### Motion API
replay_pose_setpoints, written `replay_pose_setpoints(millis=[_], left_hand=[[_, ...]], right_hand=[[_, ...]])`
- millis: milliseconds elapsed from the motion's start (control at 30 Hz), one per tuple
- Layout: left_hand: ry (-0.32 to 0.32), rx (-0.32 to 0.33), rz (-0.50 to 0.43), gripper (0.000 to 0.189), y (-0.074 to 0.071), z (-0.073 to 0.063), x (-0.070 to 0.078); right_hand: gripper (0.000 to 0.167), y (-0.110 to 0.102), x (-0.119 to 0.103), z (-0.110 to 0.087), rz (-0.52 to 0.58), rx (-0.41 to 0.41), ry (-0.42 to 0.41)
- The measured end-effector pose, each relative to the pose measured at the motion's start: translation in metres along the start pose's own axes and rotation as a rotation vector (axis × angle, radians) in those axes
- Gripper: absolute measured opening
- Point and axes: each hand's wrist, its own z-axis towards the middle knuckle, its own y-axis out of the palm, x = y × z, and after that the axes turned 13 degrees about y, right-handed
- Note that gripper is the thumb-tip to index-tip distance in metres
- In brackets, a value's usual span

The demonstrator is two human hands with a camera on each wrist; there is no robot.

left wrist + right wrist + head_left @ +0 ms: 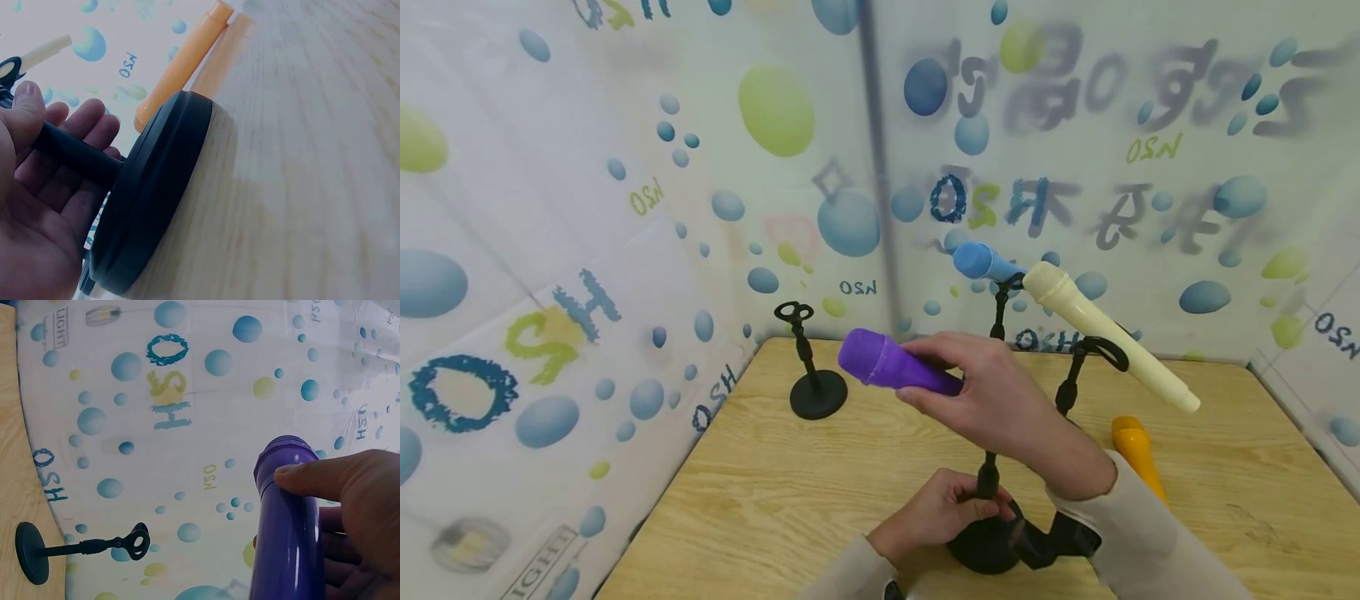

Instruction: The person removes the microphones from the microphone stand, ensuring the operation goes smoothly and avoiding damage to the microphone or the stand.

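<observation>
My right hand (1000, 400) grips a purple microphone (880, 360) above the table, its head pointing left. In the right wrist view the thumb presses just below the head of the purple microphone (287, 531), with fingers behind. Lower down, my left hand (936, 508) holds the pole of a black microphone stand (988, 550) just above its round base. Thumb and fingers wrap about that pole (78, 155) in the left wrist view, and the base stands on the table. The right hand and forearm hide the top of this stand.
At the back left of the wooden table (737, 467) is another black stand (818, 393) with a bare clip. A cream microphone (1112, 337) and a blue microphone (981, 261) sit in stands further back. An orange microphone (1138, 454) is on the right. Patterned curtains (775, 208) surround the table.
</observation>
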Motion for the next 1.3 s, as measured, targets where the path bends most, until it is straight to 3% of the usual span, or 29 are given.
replay_pose_setpoints(millis=[467, 967, 1300], left_hand=[[0.018, 0.008, 0.028, 0.025, 0.0, -0.001, -0.004], [-0.063, 0.03, 0.074, 0.024, 0.001, 0.0, 0.002], [-0.07, 0.033, 0.099, 0.024, 0.0, 0.0, 0.001]], right_hand=[[0.037, -0.001, -0.006, 0.007, -0.002, -0.012, -0.046], [0.043, -0.002, -0.019, 0.015, -0.01, -0.007, -0.078], [0.042, -0.003, -0.023, 0.019, 0.007, 0.006, -0.116]])
